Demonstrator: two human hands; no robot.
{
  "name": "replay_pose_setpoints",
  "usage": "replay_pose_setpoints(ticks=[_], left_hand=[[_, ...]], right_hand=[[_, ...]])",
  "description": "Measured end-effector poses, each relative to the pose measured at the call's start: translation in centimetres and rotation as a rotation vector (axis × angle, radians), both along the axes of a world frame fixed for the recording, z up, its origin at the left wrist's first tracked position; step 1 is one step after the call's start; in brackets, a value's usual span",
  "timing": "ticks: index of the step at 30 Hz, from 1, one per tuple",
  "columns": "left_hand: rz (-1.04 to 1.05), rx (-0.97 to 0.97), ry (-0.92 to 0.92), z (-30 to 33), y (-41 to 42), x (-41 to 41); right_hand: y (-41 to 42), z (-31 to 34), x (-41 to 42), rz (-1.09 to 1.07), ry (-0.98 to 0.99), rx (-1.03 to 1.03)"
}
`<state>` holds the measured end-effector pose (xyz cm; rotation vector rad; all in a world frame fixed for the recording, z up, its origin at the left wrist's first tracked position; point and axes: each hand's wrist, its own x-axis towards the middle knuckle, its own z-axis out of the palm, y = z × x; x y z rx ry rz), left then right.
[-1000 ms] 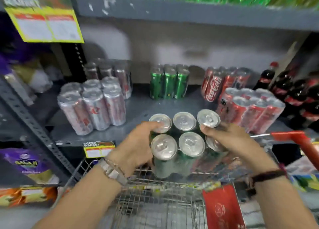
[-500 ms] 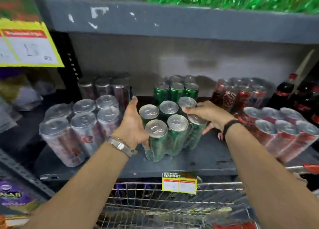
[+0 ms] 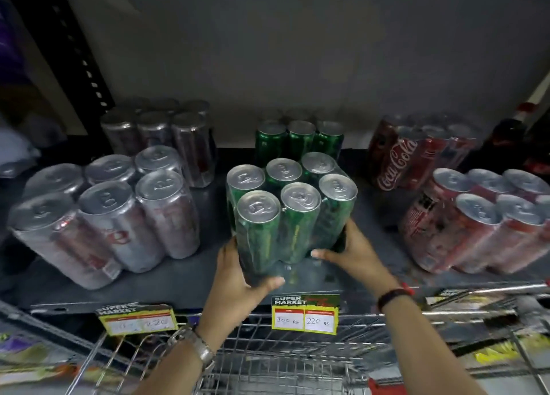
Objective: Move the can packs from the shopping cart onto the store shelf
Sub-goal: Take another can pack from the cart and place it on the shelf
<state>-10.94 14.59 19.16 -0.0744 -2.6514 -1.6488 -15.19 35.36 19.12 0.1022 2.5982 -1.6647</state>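
A shrink-wrapped pack of green cans (image 3: 290,213) stands upright on the dark shelf (image 3: 193,287), near its front edge. My left hand (image 3: 238,278) wraps around the pack's lower left corner, thumb across the front. At the pack's lower right side rests my right hand (image 3: 351,254), fingers against the wrap. Behind it stands a second green can pack (image 3: 297,138). The wire shopping cart (image 3: 268,362) is below the shelf, under my forearms.
Silver can packs (image 3: 104,213) fill the shelf's left side, with another silver pack (image 3: 166,132) behind. Red cola can packs (image 3: 482,216) stand on the right, dark bottles (image 3: 518,138) at far right. Yellow price tags (image 3: 305,317) hang on the shelf's front lip.
The green pack went from above the cart onto the shelf. My hands slid from its top rim down to its base, and the view moved closer.
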Motion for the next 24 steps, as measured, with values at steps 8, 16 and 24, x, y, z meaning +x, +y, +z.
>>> replay_pose_setpoints(ticks=[8,16,24], left_hand=[[-0.010,-0.124,0.076,-1.1,0.3,-1.1],[0.029,-0.252,0.140,-1.8,0.7,-1.2],[0.071,-0.258,0.183,-2.1,0.6,-0.9]], right_hand=[[0.5,0.0,3.2,-0.217,0.062,0.157],[1.0,-1.3,4.4,-0.197,0.050,0.193],[1.0,-1.5,4.5,-0.252,0.054,0.186]])
